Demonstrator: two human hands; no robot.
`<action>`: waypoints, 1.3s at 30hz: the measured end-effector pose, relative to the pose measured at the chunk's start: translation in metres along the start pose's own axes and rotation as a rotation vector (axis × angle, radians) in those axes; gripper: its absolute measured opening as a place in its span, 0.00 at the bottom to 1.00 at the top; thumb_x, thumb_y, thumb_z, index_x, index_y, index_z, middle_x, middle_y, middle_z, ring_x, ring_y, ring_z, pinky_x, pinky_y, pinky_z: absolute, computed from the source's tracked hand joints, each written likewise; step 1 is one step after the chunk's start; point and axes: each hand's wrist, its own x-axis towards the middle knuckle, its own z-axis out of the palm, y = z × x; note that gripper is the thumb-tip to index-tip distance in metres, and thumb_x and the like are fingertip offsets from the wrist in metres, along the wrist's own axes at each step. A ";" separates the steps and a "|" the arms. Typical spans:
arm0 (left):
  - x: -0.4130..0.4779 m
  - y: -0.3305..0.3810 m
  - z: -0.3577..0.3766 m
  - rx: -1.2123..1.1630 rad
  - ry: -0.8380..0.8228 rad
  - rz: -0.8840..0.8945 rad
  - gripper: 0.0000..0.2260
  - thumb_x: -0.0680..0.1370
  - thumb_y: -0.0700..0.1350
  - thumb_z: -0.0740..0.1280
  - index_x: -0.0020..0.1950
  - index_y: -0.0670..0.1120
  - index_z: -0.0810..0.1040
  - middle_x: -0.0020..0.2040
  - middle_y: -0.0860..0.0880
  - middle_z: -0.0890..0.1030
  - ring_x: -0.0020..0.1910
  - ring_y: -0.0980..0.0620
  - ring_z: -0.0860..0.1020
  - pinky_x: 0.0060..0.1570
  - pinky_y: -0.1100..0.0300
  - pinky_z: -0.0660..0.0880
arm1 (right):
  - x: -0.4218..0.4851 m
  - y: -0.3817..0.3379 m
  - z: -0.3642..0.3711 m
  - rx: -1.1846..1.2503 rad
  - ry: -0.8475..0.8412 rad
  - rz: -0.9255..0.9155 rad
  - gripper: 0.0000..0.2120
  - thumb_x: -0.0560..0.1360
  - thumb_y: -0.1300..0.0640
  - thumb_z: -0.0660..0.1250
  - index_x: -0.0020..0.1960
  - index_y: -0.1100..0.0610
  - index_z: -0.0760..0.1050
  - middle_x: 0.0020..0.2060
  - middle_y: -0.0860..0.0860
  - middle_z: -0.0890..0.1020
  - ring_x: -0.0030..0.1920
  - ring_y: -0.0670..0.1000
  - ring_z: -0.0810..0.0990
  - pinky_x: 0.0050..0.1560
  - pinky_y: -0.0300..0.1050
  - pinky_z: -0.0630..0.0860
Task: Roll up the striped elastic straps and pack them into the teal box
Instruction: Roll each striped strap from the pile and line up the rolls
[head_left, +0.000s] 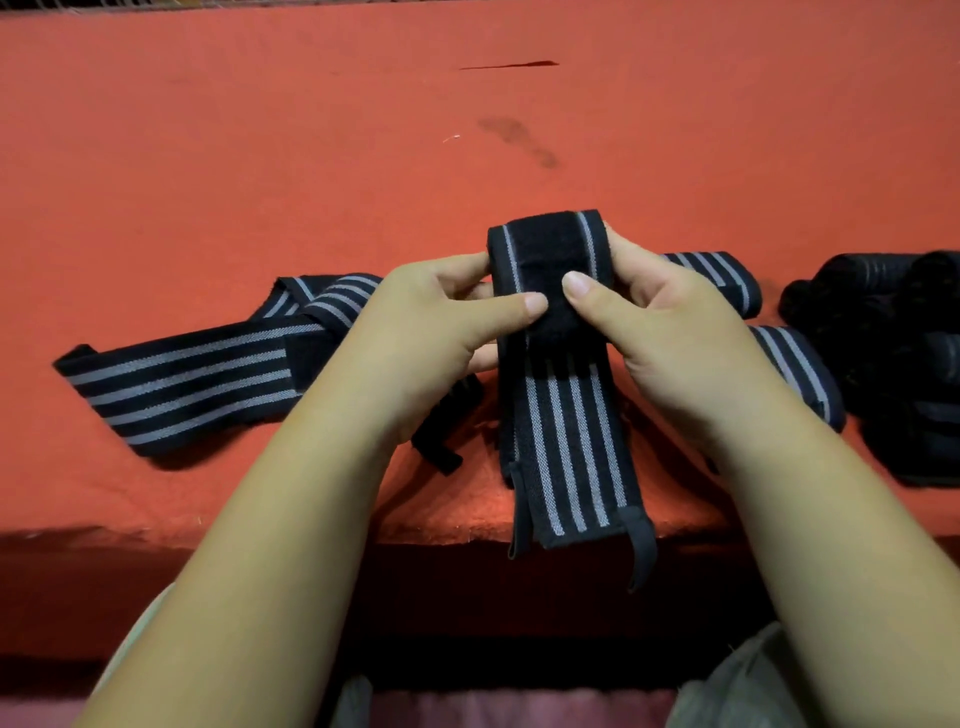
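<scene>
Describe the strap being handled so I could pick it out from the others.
Start at the red table, at the middle of its near edge, where the left hand and right hand meet. The strap they pinch is black with grey stripes. Unlike the other straps lying flat on either side, it is lifted, its top folded over and its tail hanging past the table edge.

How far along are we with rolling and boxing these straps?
Done: maybe the dark pile at far right, too dim to tell. In hand: left hand and right hand pinch one striped strap, only its top end folded over. Left: a loose strap lies unrolled at left, others behind the right hand; no teal box in view.
</scene>
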 end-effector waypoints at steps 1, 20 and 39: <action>0.002 -0.003 -0.001 0.002 0.022 0.009 0.14 0.82 0.35 0.73 0.66 0.46 0.86 0.59 0.42 0.88 0.57 0.49 0.88 0.54 0.57 0.85 | 0.000 0.000 0.000 -0.021 -0.004 0.007 0.20 0.88 0.54 0.64 0.79 0.49 0.72 0.70 0.45 0.82 0.73 0.48 0.79 0.76 0.57 0.72; 0.021 -0.014 0.004 -0.349 0.313 0.040 0.11 0.84 0.28 0.60 0.62 0.31 0.81 0.52 0.32 0.87 0.51 0.35 0.88 0.50 0.40 0.87 | -0.005 0.003 0.014 -0.072 0.000 0.211 0.17 0.83 0.61 0.69 0.60 0.40 0.86 0.58 0.38 0.88 0.62 0.41 0.85 0.73 0.51 0.75; 0.015 -0.009 -0.013 -0.125 0.167 0.005 0.20 0.82 0.34 0.72 0.73 0.45 0.78 0.57 0.46 0.89 0.54 0.45 0.89 0.52 0.49 0.87 | 0.003 0.011 0.009 0.304 0.087 0.255 0.17 0.82 0.71 0.64 0.67 0.62 0.83 0.56 0.59 0.89 0.60 0.57 0.88 0.64 0.50 0.82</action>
